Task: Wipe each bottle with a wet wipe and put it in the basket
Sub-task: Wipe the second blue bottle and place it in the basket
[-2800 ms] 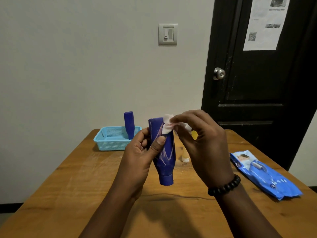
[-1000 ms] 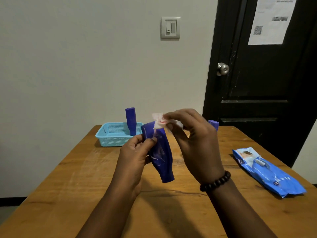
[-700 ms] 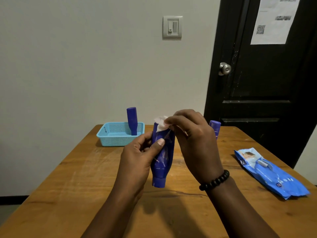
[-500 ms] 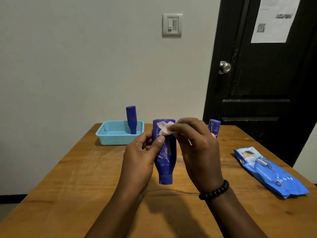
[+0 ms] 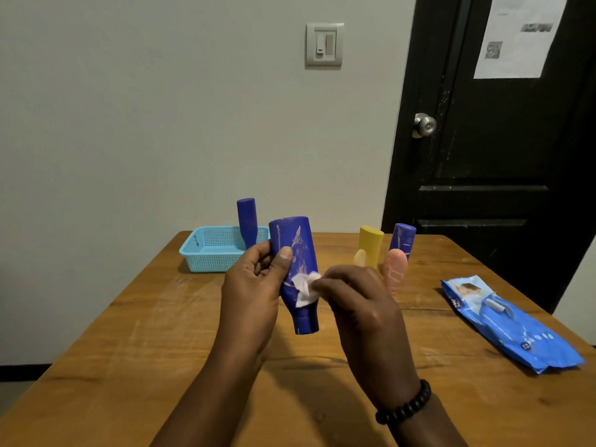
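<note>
Above table [image 5: 193,366] centre, wipe [image 5: 304,287] against bottle [image 5: 295,272]

- A wooden table [image 5: 161,366] filled the lower frame.
- A light-blue basket [image 5: 206,256] sat at its far left edge.
- Yellow [image 5: 371,245], blue [image 5: 401,238] and peach [image 5: 395,269] bottles stood centre-right.
- A blue wipes pack [image 5: 509,324] lay right.

Two bare forearms rise from the bottom edge toward the middle of the frame. The left hand [image 5: 254,291], left of centre, is upright with its back to the camera, fingers curled and thumb pressed flat on a blue bottle [image 5: 295,272]. The right hand [image 5: 361,304], just right of centre, pinches a white wipe [image 5: 304,287] between thumb and fingers against the bottle's lower part. A black bead bracelet [image 5: 404,404] circles the right wrist.
</note>
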Demonstrator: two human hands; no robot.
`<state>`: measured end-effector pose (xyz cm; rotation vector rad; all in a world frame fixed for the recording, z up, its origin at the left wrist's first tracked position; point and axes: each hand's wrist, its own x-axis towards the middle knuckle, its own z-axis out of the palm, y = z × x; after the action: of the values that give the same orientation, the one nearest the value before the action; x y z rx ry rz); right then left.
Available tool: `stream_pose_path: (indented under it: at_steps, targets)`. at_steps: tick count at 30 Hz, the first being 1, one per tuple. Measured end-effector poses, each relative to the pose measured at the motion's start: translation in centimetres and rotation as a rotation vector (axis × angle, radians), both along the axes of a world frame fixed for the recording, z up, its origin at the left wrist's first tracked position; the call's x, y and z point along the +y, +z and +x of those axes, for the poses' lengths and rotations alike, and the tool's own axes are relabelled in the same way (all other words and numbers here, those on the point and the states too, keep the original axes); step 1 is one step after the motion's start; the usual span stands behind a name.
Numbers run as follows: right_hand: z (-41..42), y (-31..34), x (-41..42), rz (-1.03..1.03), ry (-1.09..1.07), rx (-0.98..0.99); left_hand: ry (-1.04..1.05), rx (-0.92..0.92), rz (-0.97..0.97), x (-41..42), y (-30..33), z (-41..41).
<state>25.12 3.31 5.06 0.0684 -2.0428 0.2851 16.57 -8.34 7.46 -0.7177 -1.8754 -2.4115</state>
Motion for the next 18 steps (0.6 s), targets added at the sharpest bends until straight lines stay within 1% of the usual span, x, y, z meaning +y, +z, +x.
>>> stream_pose_path:
  at_steps: [4,8,13,18]
  targets:
    - [-1.0,3.7,0.1,-0.035,-0.061,0.069,-0.08,0.097,-0.112,0.3,-0.3,1.3]
    - [-2.1,6.0,0.4,-0.047,-0.049,0.071,-0.068,0.134,-0.156,0.5,-0.7,1.6]
    - [-1.1,3.7,-0.1,-0.061,-0.053,0.062,-0.081,0.099,-0.122,0.6,-0.5,1.8]
    - [0.0,-0.1,-0.5,-0.082,0.025,-0.047,-0.02,0.008,-0.051,0.5,-0.6,1.0]
